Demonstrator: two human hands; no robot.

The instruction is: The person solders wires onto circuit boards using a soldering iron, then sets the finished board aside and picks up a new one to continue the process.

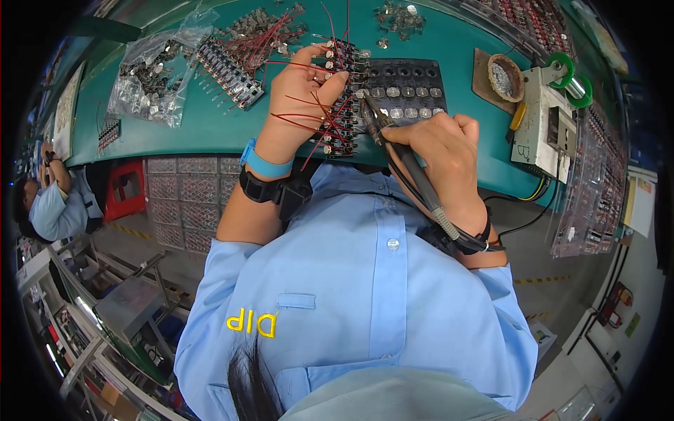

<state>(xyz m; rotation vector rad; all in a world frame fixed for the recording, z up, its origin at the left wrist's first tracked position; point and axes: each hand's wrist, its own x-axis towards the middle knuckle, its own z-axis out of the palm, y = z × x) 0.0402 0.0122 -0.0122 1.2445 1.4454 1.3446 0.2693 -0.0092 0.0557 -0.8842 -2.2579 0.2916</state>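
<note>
My left hand (302, 102) is closed around a row of small black circuit boards (342, 133) with red wires, thumb and fingers on either side of it. Several thin red wires trail across the back of that hand and the wrist. In my right hand (441, 151) is a soldering iron (415, 168), gripped like a pen. Its tip meets the right side of the row, close to my left thumb. Just right of the row lies a black tray (408, 78) with round pockets, several of them filled with silvery discs (394, 92).
A clear plastic bag (151, 84) of metal parts, another row of boards (232, 74) and a red-wired pile (263, 35) lie to the left. At right stand a round bowl (505, 77) and a white soldering station (544, 126) beside a green spool (579, 90). Another person (60, 200) sits far left.
</note>
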